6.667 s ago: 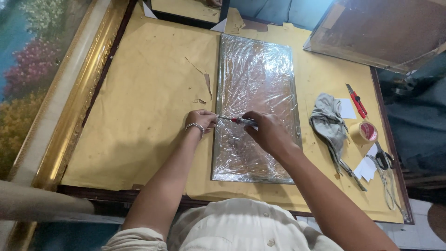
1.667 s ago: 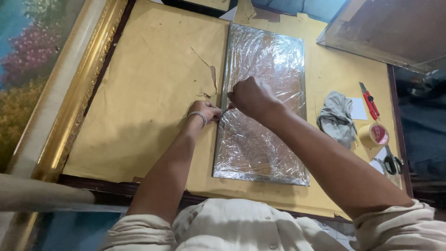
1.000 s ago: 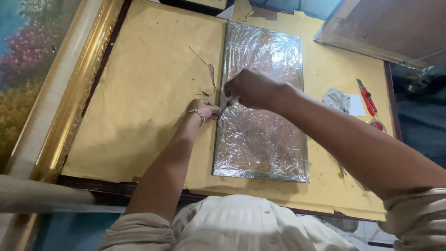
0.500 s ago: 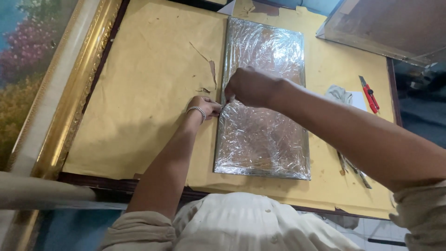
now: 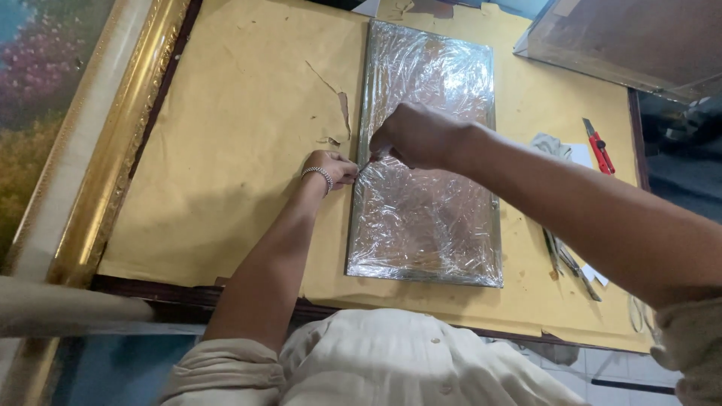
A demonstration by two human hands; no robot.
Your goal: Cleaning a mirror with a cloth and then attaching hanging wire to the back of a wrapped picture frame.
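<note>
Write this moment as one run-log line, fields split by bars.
left hand: pressed at left edge of clear-film-wrapped rectangular panel | right hand: closed over thin tool there, tool unclear | surface: brown paper sheet | red utility knife: lying apart

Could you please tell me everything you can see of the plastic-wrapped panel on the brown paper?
The wrapped panel is a tall rectangle under crinkled, shiny clear film, lying flat on brown paper. The left hand presses at its left edge; the right hand rests over it, fist closed near that edge.
</note>
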